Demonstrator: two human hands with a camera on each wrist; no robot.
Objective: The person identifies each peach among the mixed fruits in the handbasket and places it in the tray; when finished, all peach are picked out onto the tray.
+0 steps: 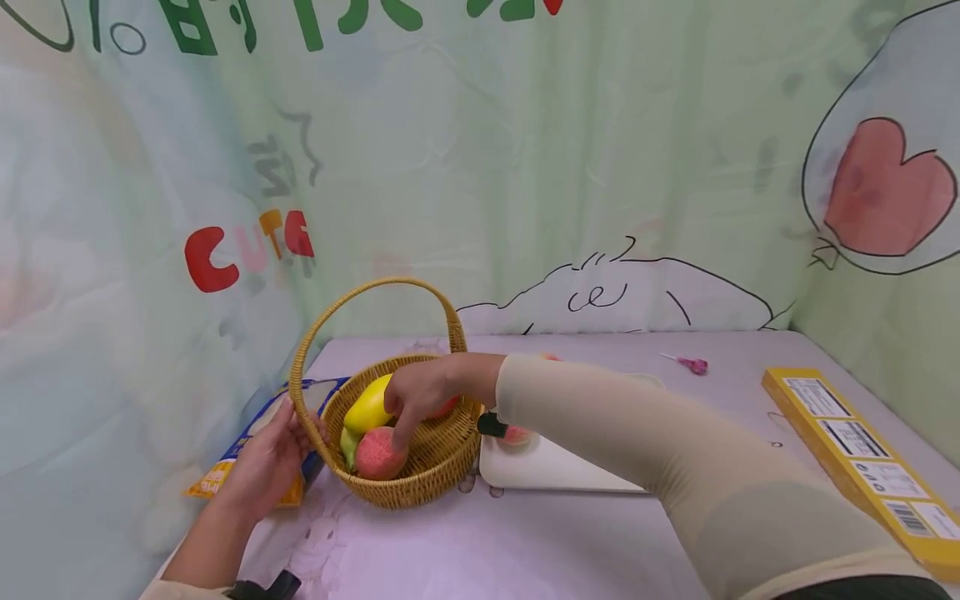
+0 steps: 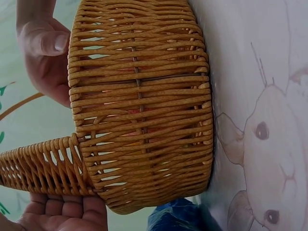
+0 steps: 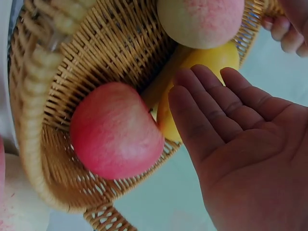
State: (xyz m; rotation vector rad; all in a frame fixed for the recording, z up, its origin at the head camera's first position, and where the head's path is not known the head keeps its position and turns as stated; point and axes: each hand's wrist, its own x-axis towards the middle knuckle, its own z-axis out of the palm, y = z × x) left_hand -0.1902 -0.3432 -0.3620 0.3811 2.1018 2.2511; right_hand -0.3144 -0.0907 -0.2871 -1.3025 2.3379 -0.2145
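A round wicker basket (image 1: 393,496) with a tall arched handle stands on the table. My left hand (image 1: 262,458) holds the foot of its handle on the left, fingers (image 2: 67,207) behind the wicker. Over the basket's inside is my right hand (image 1: 423,392), its fingers extended in the right wrist view beside a yellow fruit (image 1: 367,408) with a green end; contact cannot be told. A pink peach (image 1: 378,458) lies under the right thumb in the head view. The red apple (image 3: 115,130) sits against the basket's wall, mostly hidden by the hand in the head view.
Right of the basket lies a white board (image 1: 570,467) with a peach (image 1: 517,435) on it, partly behind my sleeve. A blue and orange bag (image 1: 247,442) is at the left. Farther right are a small pink-handled tool (image 1: 693,365) and a long yellow box (image 1: 847,450).
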